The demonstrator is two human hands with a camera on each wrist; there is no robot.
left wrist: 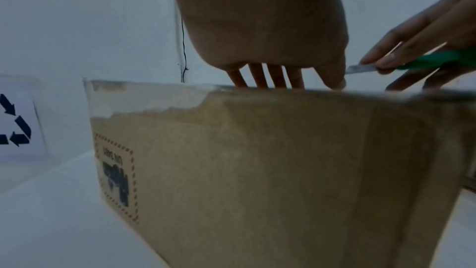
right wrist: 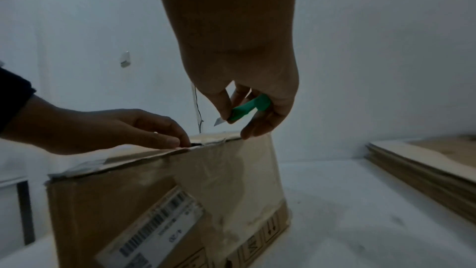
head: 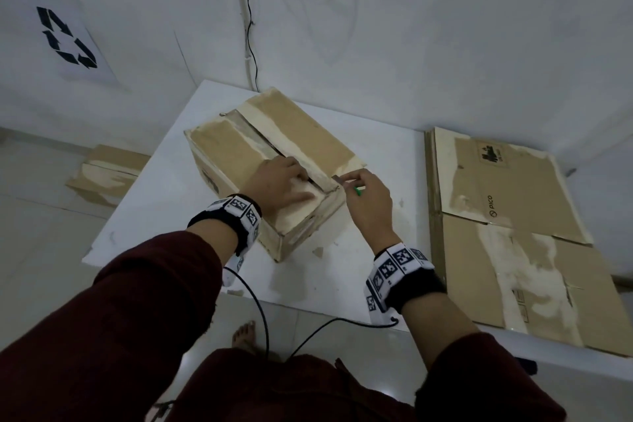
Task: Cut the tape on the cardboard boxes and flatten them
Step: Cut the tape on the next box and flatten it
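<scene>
A brown cardboard box (head: pixel 239 151) with worn tape stands on the white table (head: pixel 147 202). Its top seam (head: pixel 274 144) is split open along the middle. My left hand (head: pixel 284 181) lies flat on the near left flap (right wrist: pixel 134 154), fingers straight and reaching the slit. My right hand (head: pixel 368 197) hovers at the box's near right corner and grips a green utility knife (right wrist: pixel 247 109). The knife's blade (left wrist: pixel 360 68) sticks out just above the seam end. In the left wrist view the box's side (left wrist: pixel 257 170) fills the frame.
A stack of flattened cardboard (head: pixel 513 233) lies on the table to the right. Another taped box (head: pixel 106 171) sits on the floor at the left. A recycling sign (head: pixel 65 38) hangs on the wall. Cables (head: pixel 260 312) dangle from my wrists over my bare foot (head: pixel 245 336).
</scene>
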